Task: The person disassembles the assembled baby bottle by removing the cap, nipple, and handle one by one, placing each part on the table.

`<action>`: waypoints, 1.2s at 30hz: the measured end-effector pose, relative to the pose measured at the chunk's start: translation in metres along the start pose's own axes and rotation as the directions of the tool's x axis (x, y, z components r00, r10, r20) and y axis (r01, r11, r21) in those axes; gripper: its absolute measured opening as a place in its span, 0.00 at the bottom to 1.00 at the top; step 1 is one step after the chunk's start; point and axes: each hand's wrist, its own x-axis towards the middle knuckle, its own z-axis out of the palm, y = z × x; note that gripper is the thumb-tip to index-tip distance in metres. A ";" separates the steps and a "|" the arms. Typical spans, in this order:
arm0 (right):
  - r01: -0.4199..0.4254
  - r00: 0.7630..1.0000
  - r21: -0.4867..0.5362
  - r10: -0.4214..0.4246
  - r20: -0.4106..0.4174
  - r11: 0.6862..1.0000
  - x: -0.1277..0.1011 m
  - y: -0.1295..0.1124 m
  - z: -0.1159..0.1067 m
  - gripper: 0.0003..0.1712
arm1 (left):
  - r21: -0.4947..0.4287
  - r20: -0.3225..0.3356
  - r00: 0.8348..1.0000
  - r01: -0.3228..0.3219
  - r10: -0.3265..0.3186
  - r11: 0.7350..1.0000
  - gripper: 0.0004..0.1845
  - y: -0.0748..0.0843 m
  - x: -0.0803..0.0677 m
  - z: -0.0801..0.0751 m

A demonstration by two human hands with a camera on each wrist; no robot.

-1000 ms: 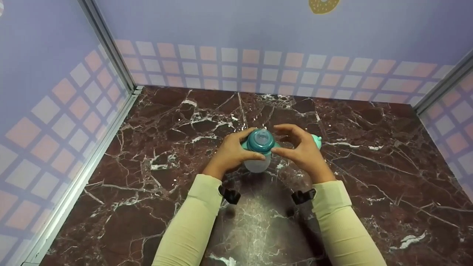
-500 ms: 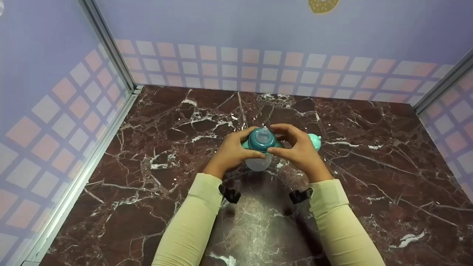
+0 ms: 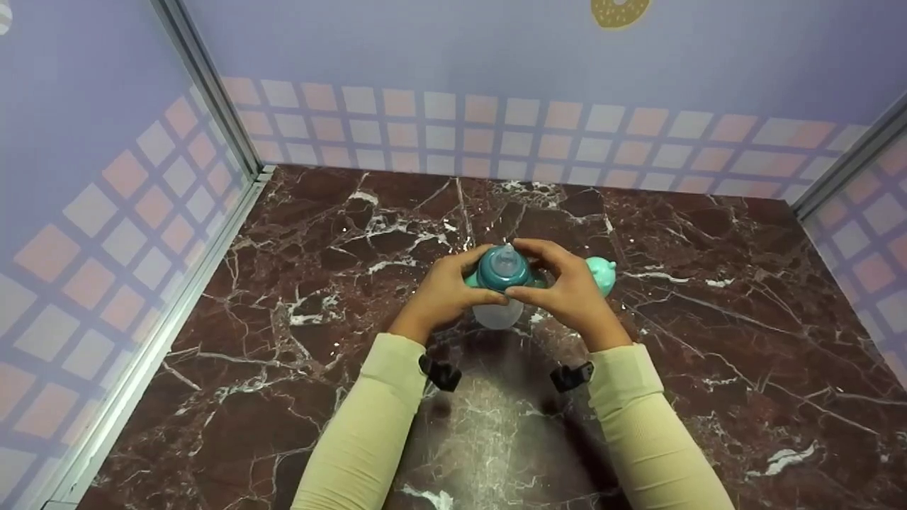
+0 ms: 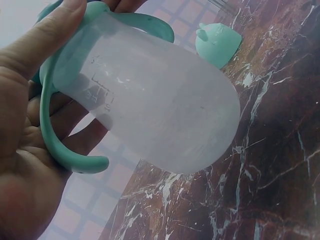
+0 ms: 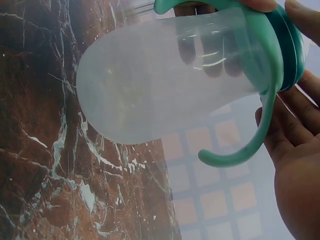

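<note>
A baby bottle (image 3: 498, 316) with a frosted clear body, mint handles and a dark teal collar (image 3: 504, 269) is held up between both hands. A clear teat (image 3: 505, 259) tops the collar. My left hand (image 3: 448, 289) grips the bottle by its neck and the mint handle ring (image 4: 46, 95), fingers curled behind the body. My right hand (image 3: 567, 287) holds the collar from the other side, its thumb in front and fingers (image 5: 295, 115) round behind. In the right wrist view the frosted body (image 5: 145, 80) hangs apart from the table.
A mint cap (image 3: 602, 275) with small ear-like bumps lies on the dark red marble table (image 3: 340, 397), just beyond the right hand. Tiled-pattern panels (image 3: 453, 127) enclose the table at the back and sides. Each wrist carries a black camera mount (image 3: 441, 373).
My right hand has moved left from beside the bottle and taken hold of the collar. The bottle has shifted slightly right, and more of the mint cap shows. The left hand keeps its grip.
</note>
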 end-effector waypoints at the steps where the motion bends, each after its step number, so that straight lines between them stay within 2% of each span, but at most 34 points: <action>1: 0.004 1.000 -0.009 -0.004 0.000 1.000 0.001 0.002 0.001 0.40 | -0.001 0.000 1.000 0.006 -0.006 1.000 0.42 0.000 0.000 0.000; 9: 0.061 0.998 -0.064 -0.062 -0.009 0.996 0.002 0.007 0.003 0.43 | -0.011 0.015 1.000 0.019 -0.018 1.000 0.47 0.000 0.000 -0.001; 14: 0.027 1.000 -0.075 -0.027 -0.001 0.997 0.003 0.006 0.005 0.43 | 0.004 0.026 1.000 0.004 -0.004 1.000 0.46 0.000 0.000 -0.001; 23: 0.008 0.999 -0.051 -0.006 0.035 0.999 -0.003 -0.024 0.004 0.44 | 0.033 0.051 0.999 -0.015 0.013 0.999 0.43 0.002 0.000 -0.002; 27: 0.005 0.999 -0.054 -0.002 0.054 0.999 -0.004 -0.026 0.006 0.45 | 0.036 0.066 0.998 -0.025 0.022 0.999 0.41 0.002 -0.001 -0.002; 32: 0.010 0.999 -0.048 -0.007 0.052 0.999 -0.003 -0.022 0.008 0.43 | -0.021 0.075 0.997 -0.002 0.003 1.000 0.43 0.001 -0.001 -0.002; 36: 0.011 0.999 -0.036 -0.009 0.040 0.999 -0.001 -0.021 0.009 0.41 | -0.049 0.071 0.997 0.006 -0.002 0.999 0.41 0.001 -0.001 -0.002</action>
